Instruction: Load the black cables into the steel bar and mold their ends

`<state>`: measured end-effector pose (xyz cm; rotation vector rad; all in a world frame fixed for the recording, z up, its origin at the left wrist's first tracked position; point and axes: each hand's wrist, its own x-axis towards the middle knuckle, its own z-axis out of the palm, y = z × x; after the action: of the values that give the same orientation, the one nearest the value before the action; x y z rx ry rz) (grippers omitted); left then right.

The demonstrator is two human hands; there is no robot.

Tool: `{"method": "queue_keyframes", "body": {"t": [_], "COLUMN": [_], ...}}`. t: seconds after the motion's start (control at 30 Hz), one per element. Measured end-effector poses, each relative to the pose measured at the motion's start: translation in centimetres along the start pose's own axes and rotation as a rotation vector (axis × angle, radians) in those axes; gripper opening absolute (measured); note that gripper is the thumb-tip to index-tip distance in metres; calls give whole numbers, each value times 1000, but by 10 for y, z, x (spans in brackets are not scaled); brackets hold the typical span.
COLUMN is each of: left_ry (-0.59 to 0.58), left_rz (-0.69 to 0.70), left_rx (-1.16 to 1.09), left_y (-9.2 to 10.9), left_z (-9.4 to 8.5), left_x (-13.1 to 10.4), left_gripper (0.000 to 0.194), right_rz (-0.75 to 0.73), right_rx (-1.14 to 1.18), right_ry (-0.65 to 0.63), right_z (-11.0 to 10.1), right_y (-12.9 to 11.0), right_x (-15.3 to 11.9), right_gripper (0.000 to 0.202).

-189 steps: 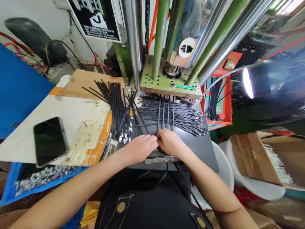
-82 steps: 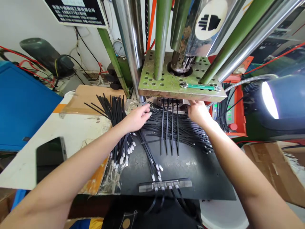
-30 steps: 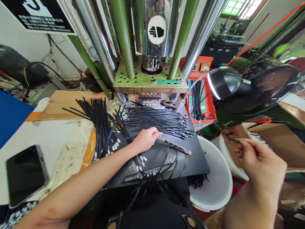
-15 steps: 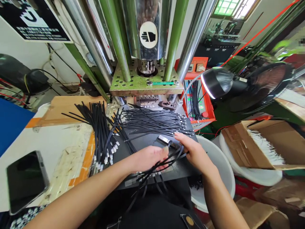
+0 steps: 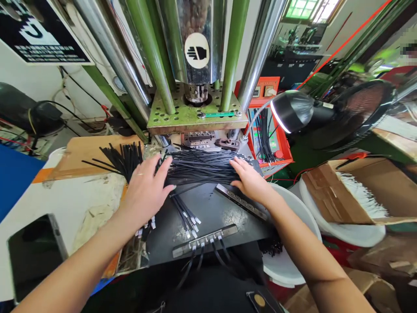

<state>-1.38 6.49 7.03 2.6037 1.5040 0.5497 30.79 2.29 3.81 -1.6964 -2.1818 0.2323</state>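
Both hands rest at the two ends of a wide pile of black cables on the dark work plate. My left hand is spread at the pile's left end, over part of a second cable bundle. At the right end lies my right hand, fingers extended on the cable ends. Between the hands and my body, a metal bar holds several cables by their white connectors. Another slotted metal bar lies slanted near my right wrist. A few cables with white ends lie loose.
A green press with a wrench on it stands behind the pile. A lamp and a red control box are at the right. A white bin and a cardboard box sit lower right; a phone lies left.
Both hands have moved forward to the cable pile and spread apart. The cables held before are out of the hands. Both metal bars now show fully.
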Motion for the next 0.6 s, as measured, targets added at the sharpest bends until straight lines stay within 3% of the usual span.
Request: {"method": "queue_keyframes", "body": {"t": [0.03, 0.1, 0.17, 0.23, 0.3, 0.37, 0.43, 0.53, 0.6], "left_ry": [-60, -320, -557, -617, -598, -558, -492, -382, -260], "left_rz": [33, 114, 182, 225, 277, 302, 255, 155, 121], "left_rx": [-8, -109, -173, -132, -86, -76, -52, 41, 66], "left_y": [-6, -9, 0, 15, 27, 30, 25, 7, -9], "left_z": [2, 8, 19, 29, 33, 29, 20, 16, 27], "left_x": [-13, -47, -81, -105, -111, -98, -69, 0, 52], "left_gripper": [43, 32, 22, 10, 10, 11, 14, 25, 34], "right_rz": [-54, -179, -291, -355, -377, -397, -398, -349, -273], "right_rx": [17, 57, 79, 77, 67, 67, 61, 16, -42], "right_ry": [-13, -108, -257, -330, -302, -243, -187, -70, -1], "right_z": [-1, 2, 10, 18, 21, 16, 8, 1, 5], "right_y": [-4, -18, -34, -46, -49, -44, -30, -2, 15], "right_x": [-10, -37, -63, -79, -82, -70, -44, 20, 74], "right_gripper": [62, 64, 52, 34, 27, 25, 26, 31, 34]}}
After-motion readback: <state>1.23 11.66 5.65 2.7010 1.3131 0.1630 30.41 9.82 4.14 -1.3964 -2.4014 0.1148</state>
